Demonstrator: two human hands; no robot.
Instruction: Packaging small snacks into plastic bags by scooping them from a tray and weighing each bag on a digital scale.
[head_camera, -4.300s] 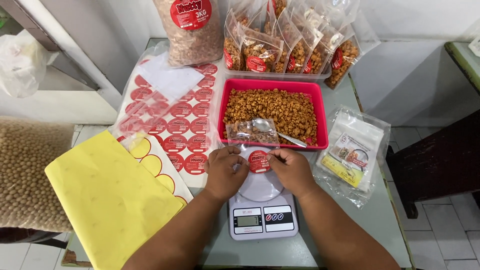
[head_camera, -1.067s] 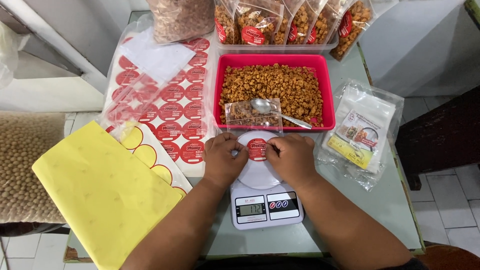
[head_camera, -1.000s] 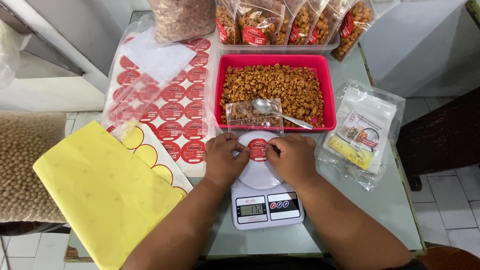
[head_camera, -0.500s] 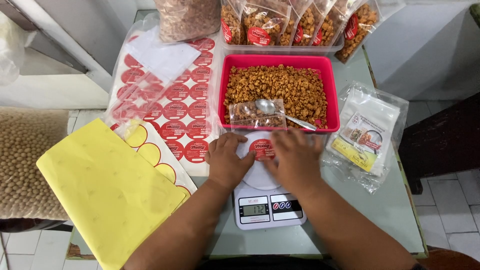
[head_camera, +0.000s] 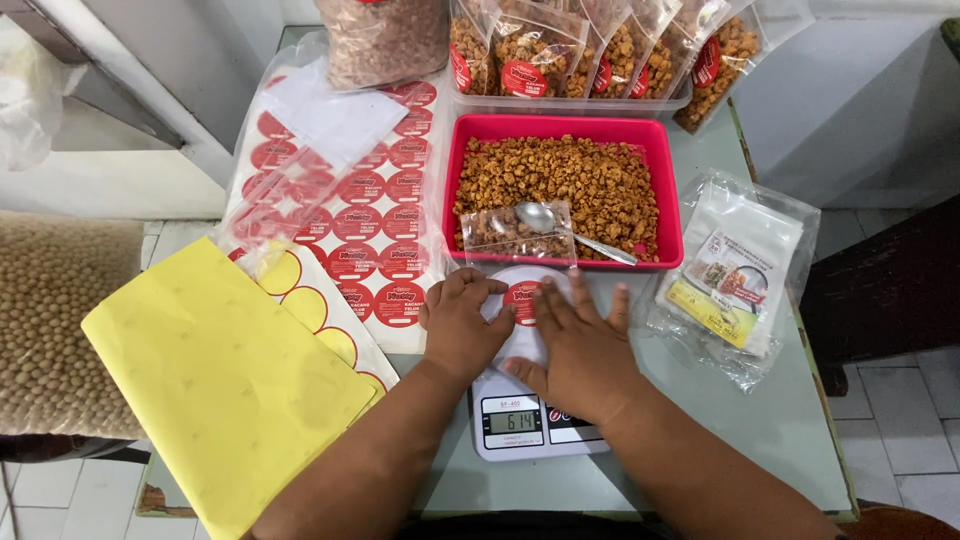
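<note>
A round red sticker (head_camera: 522, 301) lies on a clear pouch (head_camera: 520, 330) that rests flat on the platform of a small white kitchen scale (head_camera: 530, 425), display lit. The right hand (head_camera: 580, 345) is spread open, palm down, fingers flat over the pouch just beside the sticker — pressing, not gripping. The left hand (head_camera: 462, 325) is loosely curled at the pouch's left edge, fingertips touching it near the sticker; whether it pinches the film cannot be told.

Just beyond the scale: a red tray (head_camera: 662, 190) of fried brown snack, with a metal spoon (head_camera: 570, 230) and a small filled bag (head_camera: 517, 233) lying on the heap. Behind the tray, a clear tub (head_camera: 560, 100) of upright labelled snack packs. Left of the hands — a sheet of red stickers (head_camera: 375, 215), then yellow backing paper (head_camera: 220, 380). Right, a bundle of printed pouches in plastic (head_camera: 740, 275).
</note>
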